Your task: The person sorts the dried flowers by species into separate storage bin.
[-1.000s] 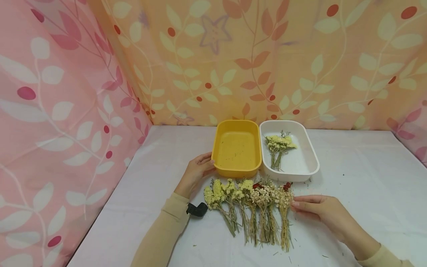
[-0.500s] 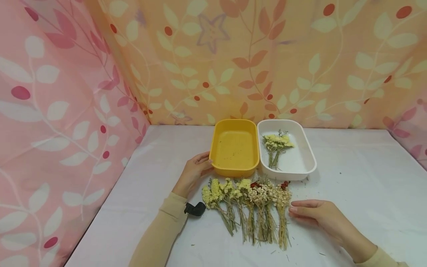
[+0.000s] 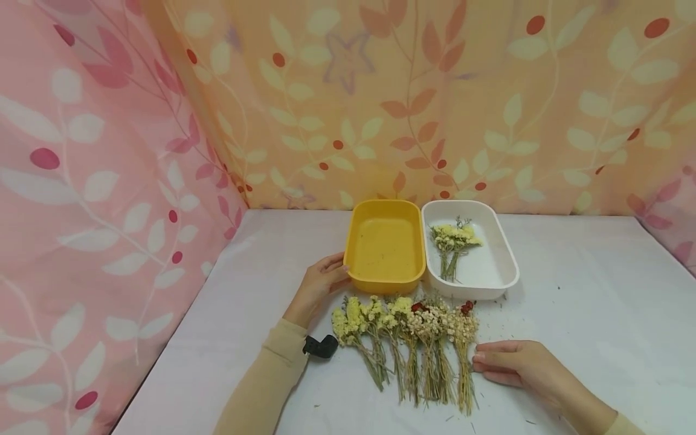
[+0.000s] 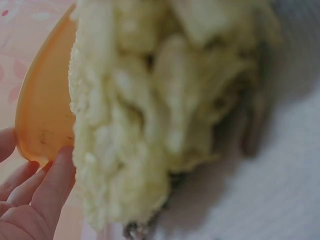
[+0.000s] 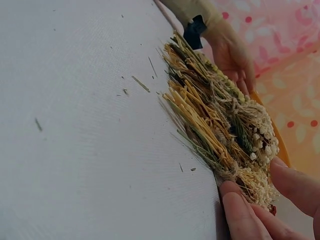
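Observation:
My left hand [image 3: 315, 289] rests its outstretched fingers against the near left corner of a yellow tray [image 3: 386, 248], bare but for some crumbs. In front of the trays lies a row of dried flower bunches tied with twine, heads pointing away. Yellow bunches [image 3: 353, 317] are on the left; cream ones [image 3: 429, 323] with a little red are on the right. Beside the rightmost bunch [image 3: 464, 368], my right hand [image 3: 527, 365] has its fingertips right at the stems, fingers nearly straight. In the left wrist view a blurred yellow flower head [image 4: 135, 110] hides much of the tray.
A white tray [image 3: 489, 266] stands against the yellow one, holding small yellow bunches [image 3: 454, 238]. Stem bits [image 5: 141, 84] are scattered on the white tablecloth [image 3: 587, 290]. Patterned cloth [image 3: 478, 121] hangs behind and at the sides. A black strap mount [image 3: 321, 347] sits at the left wrist.
My right hand has slid a little toward me, from beside the rightmost bunch's flowers to beside its stems. The left hand stays at the yellow tray, and the bunches lie as before.

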Available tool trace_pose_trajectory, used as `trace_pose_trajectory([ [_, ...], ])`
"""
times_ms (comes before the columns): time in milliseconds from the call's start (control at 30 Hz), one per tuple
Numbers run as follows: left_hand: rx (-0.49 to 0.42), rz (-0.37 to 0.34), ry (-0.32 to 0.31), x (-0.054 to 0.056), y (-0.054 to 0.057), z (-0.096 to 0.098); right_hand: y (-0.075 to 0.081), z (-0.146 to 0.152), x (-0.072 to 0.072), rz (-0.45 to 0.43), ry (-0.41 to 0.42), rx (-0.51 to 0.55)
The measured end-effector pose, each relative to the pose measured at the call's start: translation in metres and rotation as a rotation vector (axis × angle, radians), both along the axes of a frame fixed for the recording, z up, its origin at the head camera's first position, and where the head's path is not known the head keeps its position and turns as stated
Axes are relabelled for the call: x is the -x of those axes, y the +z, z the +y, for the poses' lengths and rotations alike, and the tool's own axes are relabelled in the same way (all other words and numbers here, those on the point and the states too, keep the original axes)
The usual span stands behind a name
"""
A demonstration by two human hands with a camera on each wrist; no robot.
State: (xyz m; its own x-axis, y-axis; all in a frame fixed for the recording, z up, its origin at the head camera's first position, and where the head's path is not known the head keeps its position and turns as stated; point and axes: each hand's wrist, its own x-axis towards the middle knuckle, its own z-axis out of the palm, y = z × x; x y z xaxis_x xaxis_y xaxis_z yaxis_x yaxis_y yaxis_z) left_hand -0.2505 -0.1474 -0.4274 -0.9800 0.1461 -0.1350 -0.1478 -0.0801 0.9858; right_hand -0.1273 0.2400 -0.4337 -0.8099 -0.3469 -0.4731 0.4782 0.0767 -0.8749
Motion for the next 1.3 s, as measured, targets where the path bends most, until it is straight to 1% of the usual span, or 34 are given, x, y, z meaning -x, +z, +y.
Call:
trace_pose_trajectory([
  [100, 0.002, 0.001, -0.005, -0.001, -0.002, 0.001, -0.001, 0.001, -0.001, -0.005, 0.014, 0.015],
  [233, 0.002, 0.015, -0.004, -0.001, -0.003, 0.002, -0.001, 0.0, -0.001, 0.011, 0.04, -0.016],
  [433, 0.005, 0.004, -0.004, -0.002, -0.003, 0.001, 0.0, -0.006, 0.003, 0.01, 0.077, -0.029],
  [667, -0.005, 0.013, 0.009, -0.002, -0.002, 0.0, 0.001, -0.013, 0.008, -0.013, 0.058, -0.086],
  [833, -0.008, 0.017, -0.014, -0.002, -0.002, 0.001, 0.004, -0.014, 0.009, -0.022, 0.059, -0.103],
  [1000, -0.004, 0.019, -0.017, -0.001, -0.003, 0.003, 0.005, -0.015, 0.009, -0.006, 0.061, -0.083],
  [1167, -0.005, 0.017, -0.015, 0.0, -0.001, 0.003, 0.006, -0.015, 0.011, -0.007, 0.062, -0.047],
  [1300, -0.006, 0.007, 0.001, -0.001, -0.001, 0.003, 0.006, -0.015, 0.011, -0.007, 0.073, -0.024],
])
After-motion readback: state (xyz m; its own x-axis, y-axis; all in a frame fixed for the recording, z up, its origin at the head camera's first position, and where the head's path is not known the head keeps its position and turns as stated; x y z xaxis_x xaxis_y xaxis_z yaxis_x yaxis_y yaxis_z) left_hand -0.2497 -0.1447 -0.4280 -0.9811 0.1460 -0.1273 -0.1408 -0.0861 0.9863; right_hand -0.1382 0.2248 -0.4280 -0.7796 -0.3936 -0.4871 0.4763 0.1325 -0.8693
